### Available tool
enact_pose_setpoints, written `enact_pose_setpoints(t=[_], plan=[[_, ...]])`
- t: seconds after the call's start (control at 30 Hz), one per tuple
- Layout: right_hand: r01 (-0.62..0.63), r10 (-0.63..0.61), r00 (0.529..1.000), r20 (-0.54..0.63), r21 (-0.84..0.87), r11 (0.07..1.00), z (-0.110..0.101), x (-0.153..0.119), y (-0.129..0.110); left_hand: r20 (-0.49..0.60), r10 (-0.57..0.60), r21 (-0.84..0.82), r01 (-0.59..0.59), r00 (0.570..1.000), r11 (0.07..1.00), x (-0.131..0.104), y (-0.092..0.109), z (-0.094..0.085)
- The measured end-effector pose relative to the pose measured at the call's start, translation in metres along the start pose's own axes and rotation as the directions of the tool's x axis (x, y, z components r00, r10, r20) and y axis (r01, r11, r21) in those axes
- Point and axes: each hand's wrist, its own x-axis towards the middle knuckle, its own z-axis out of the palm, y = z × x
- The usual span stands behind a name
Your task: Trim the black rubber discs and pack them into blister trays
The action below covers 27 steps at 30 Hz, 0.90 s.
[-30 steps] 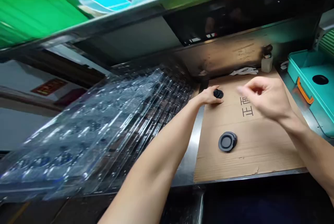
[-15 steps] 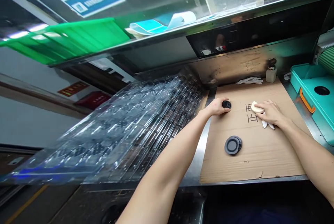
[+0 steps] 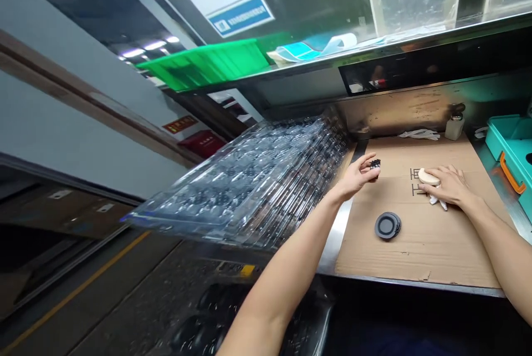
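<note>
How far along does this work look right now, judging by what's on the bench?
Done: one flat black round rubber part lies on the brown cardboard sheet. In hand: the left hand pinches a small black round part; the right hand rests on a cream pad. Left: the stacked clear plastic trays appear to hold more parts.

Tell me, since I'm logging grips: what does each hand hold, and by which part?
The left hand pinches a small black part by its edge at the fingertips. The right hand rests on a beige pad, fingers over its top.
</note>
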Motion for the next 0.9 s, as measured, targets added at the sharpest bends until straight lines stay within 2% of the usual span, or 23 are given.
enact_pose_setpoints(t=[0.03, 0.07, 0.1, 0.17, 0.23, 0.3, 0.37, 0.4, 0.43, 0.47, 0.5, 0.53, 0.57, 0.6, 0.63, 0.67, 0.7, 0.73, 0.77, 0.83, 0.87, 0.9], plan=[[-0.003, 0.003, 1.000, -0.001, -0.003, 1.000, 0.002, 0.000, 0.002, -0.001, -0.034, -0.241, 0.033, 0.999, 0.970, -0.014, 0.005, 0.001], [-0.003, 0.003, 1.000, -0.002, -0.004, 1.000, 0.003, 0.002, 0.004, 0.007, -0.061, -0.447, 0.058, 0.998, 0.893, -0.029, 0.010, 0.002], [0.002, -0.002, 1.000, 0.000, -0.003, 1.000, 0.005, 0.005, 0.007, 0.012, -0.083, -0.602, 0.074, 0.996, 0.795, -0.044, 0.016, 0.003], [-0.005, 0.005, 1.000, 0.011, 0.011, 1.000, 0.003, 0.014, 0.009, 0.014, -0.132, -0.775, 0.094, 0.991, 0.625, -0.075, 0.025, 0.006], [-0.068, 0.068, 0.998, -0.011, 0.035, 0.997, -0.009, 0.019, 0.002, 0.035, -0.173, -0.832, 0.124, 0.984, 0.541, -0.106, 0.029, 0.018], [-0.126, 0.131, 0.987, -0.093, 0.057, 0.990, -0.036, 0.008, -0.013, 0.102, -0.177, -0.823, 0.183, 0.979, 0.537, -0.141, 0.025, 0.041], [-0.022, 0.033, 0.980, -0.195, 0.058, 0.998, -0.074, -0.023, -0.030, 0.244, -0.137, -0.780, 0.278, 0.960, 0.561, -0.179, 0.012, 0.072], [0.020, -0.006, 0.970, -0.243, 0.056, 0.998, -0.093, -0.044, -0.037, 0.357, -0.102, -0.749, 0.350, 0.928, 0.562, -0.198, 0.003, 0.088], [0.006, 0.011, 0.946, -0.323, 0.051, 0.999, -0.110, -0.069, -0.043, 0.466, -0.068, -0.714, 0.420, 0.882, 0.560, -0.216, -0.008, 0.103], [-0.059, 0.074, 0.900, -0.430, 0.048, 0.997, -0.125, -0.098, -0.047, 0.565, -0.050, -0.669, 0.492, 0.824, 0.557, -0.233, -0.020, 0.116], [-0.147, 0.151, 0.819, -0.553, 0.051, 0.988, -0.134, -0.129, -0.049, 0.641, -0.042, -0.627, 0.554, 0.766, 0.547, -0.247, -0.032, 0.127], [-0.231, 0.212, 0.690, -0.693, 0.066, 0.971, -0.139, -0.164, -0.048, 0.685, -0.059, -0.590, 0.600, 0.726, 0.541, -0.259, -0.044, 0.136], [-0.297, 0.241, 0.480, -0.844, 0.102, 0.949, -0.138, -0.200, -0.044, 0.715, -0.092, -0.543, 0.633, 0.694, 0.552, -0.267, -0.055, 0.144], [-0.334, 0.236, 0.214, -0.948, 0.156, 0.930, -0.132, -0.236, -0.036, 0.730, -0.125, -0.497, 0.647, 0.672, 0.578, -0.271, -0.063, 0.151], [-0.361, 0.252, -0.008, -0.968, 0.237, 0.902, -0.121, -0.269, -0.022, 0.736, -0.159, -0.444, 0.646, 0.658, 0.622, -0.273, -0.067, 0.156], [-0.380, 0.321, -0.141, -0.937, 0.351, 0.856, -0.108, -0.299, -0.005, 0.737, -0.186, -0.381, 0.626, 0.650, 0.680, -0.272, -0.068, 0.159], [-0.393, 0.438, -0.201, -0.876, 0.482, 0.784, -0.093, -0.324, 0.016, 0.733, -0.202, -0.318, 0.590, 0.649, 0.742, -0.270, -0.066, 0.161], [-0.423, 0.556, -0.197, -0.807, 0.582, 0.695, -0.078, -0.344, 0.038, 0.727, -0.212, -0.260, 0.547, 0.653, 0.796, -0.266, -0.060, 0.161], [-0.459, 0.680, -0.143, -0.719, 0.657, 0.598, -0.063, -0.358, 0.058, 0.721, -0.216, -0.213, 0.508, 0.658, 0.835, -0.261, -0.051, 0.160], [-0.462, 0.853, -0.021, -0.521, 0.762, 0.454, -0.036, -0.374, 0.093, 0.728, -0.195, -0.179, 0.457, 0.657, 0.871, -0.252, -0.031, 0.159], [-0.444, 0.896, 0.064, -0.439, 0.792, 0.420, -0.027, -0.377, 0.106, 0.738, -0.169, -0.197, 0.448, 0.653, 0.872, -0.248, -0.022, 0.159], [-0.418, 0.904, 0.124, -0.409, 0.805, 0.421, -0.020, -0.378, 0.117, 0.745, -0.136, -0.225, 0.438, 0.653, 0.870, -0.245, -0.015, 0.162]])
